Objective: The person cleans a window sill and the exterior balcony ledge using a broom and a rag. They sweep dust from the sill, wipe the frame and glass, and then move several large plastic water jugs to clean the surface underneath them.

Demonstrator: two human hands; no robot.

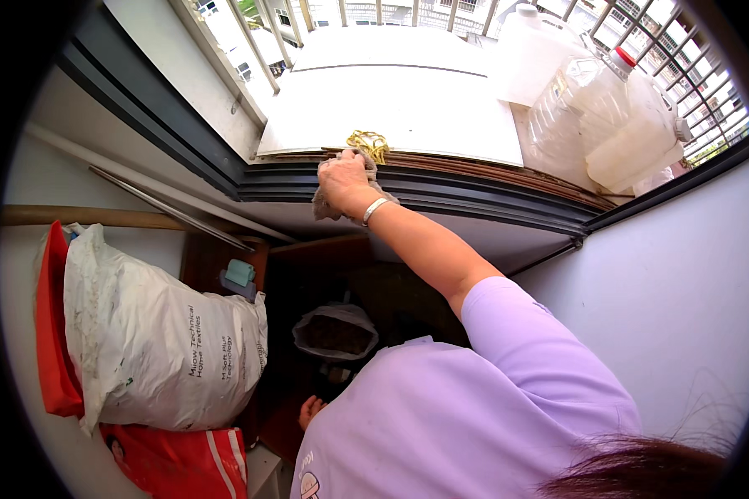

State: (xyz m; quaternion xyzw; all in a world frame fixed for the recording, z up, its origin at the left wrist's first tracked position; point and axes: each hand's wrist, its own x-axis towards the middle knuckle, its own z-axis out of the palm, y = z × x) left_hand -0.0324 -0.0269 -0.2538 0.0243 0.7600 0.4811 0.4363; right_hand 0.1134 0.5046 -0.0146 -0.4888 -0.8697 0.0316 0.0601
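Observation:
My right hand [344,181] grips a grey-brown rag [326,209] and presses it on the dark metal window track [462,194]. A silver bangle [374,211] circles that wrist. Just past the fingers, a tangle of yellow cord [369,145] lies at the near edge of a white board [387,106] on the outer ledge. My left hand [312,411] hangs low beside my body. Only a few of its fingers show, the rest being hidden by my lilac shirt, and whether it holds anything cannot be seen.
Clear plastic jugs [568,118] stand on the ledge at right, inside metal window bars [693,75]. At left, a stuffed white plastic bag [162,337] rests above a red bag [181,461]. A metal rod [168,206] leans nearby. Below the sill sits a bag-lined bin [336,334].

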